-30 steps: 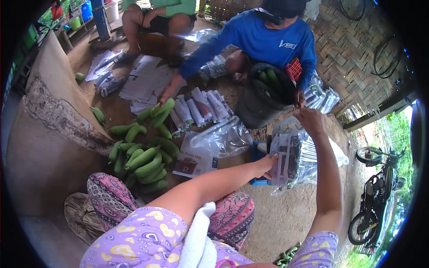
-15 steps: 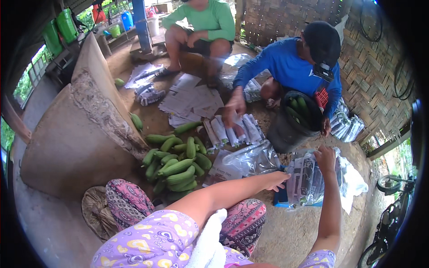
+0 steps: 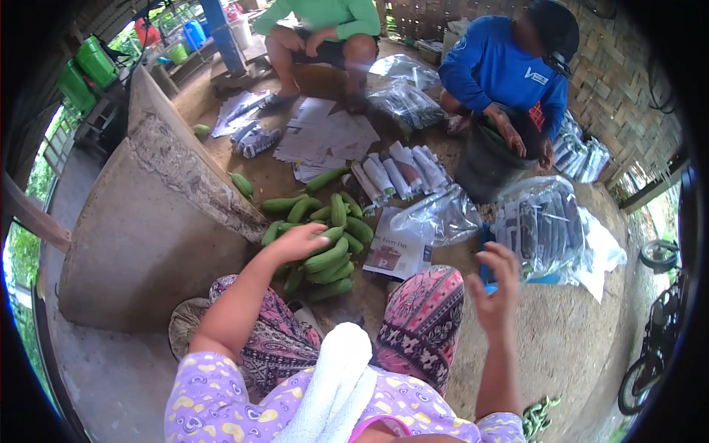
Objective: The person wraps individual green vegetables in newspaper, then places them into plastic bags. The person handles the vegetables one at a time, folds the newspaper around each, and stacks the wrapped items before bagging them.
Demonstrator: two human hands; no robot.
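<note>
A heap of long, smooth green gourds (image 3: 329, 262) lies on the ground in front of me. My left hand (image 3: 299, 242) is over the top of this heap, fingers stretched out and touching or just above a gourd; the exact contact is hard to see. My right hand (image 3: 498, 280) is raised over the ground with its fingers apart and nothing in it. Just beyond it stands a clear plastic bag (image 3: 538, 225) packed with newspaper-wrapped pieces. Under the bag, part of a blue object (image 3: 487, 275) shows. A printed paper sheet (image 3: 397, 247) lies right of the heap.
Past the heap are a row of paper-wrapped gourds (image 3: 402, 170), an unfilled clear bag (image 3: 442, 215) and loose sheets (image 3: 325, 136). A person in blue (image 3: 509, 63) reaches into a dark bucket (image 3: 480, 166). Another in green (image 3: 325, 18) sits behind. A concrete wall (image 3: 140, 236) stands left.
My left hand has gone from beside the filled bag to the gourd heap. My right hand has let go of the bag and drawn back. The person in blue has moved a hand from the wrapped row into the bucket.
</note>
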